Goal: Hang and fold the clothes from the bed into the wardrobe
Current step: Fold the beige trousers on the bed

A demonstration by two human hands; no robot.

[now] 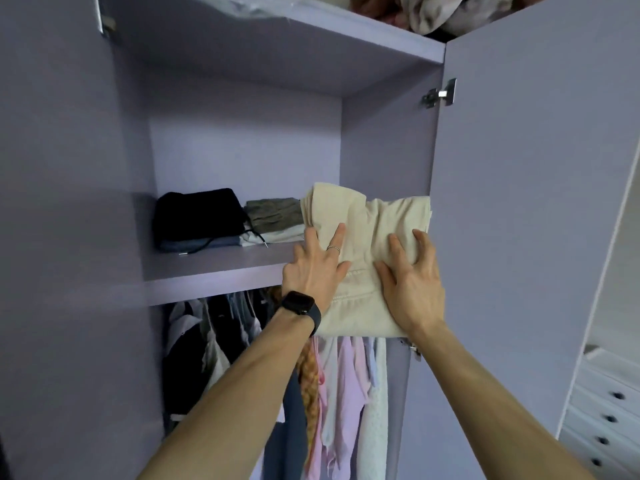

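Our left hand [313, 268] lies flat with its fingers spread wide, pressing on the left side of the folded cream cloth bundle [367, 216]. Our right hand [412, 282] presses the right side, fingers spread too. Neither hand grips anything. The bundle sits on the purple wooden wardrobe shelf [214, 271], and its near end sticks out past the edge under our palms. Just left of our left hand lie a folded black pile [197, 213] and a folded green pile [273, 211]. Pink and white hanging clothes [346, 393] are below our wrists.

The top edge cuts off a pale crumpled bundle [450, 12], perhaps bedding, on the top shelf [363, 41]. The cream folded garment [367, 244] covers the right end of the middle shelf [214, 271]. The hanging clothes [346, 393] run past the bottom edge, their tops hidden behind that shelf's front. The right edge cuts the white drawer unit [606, 410].
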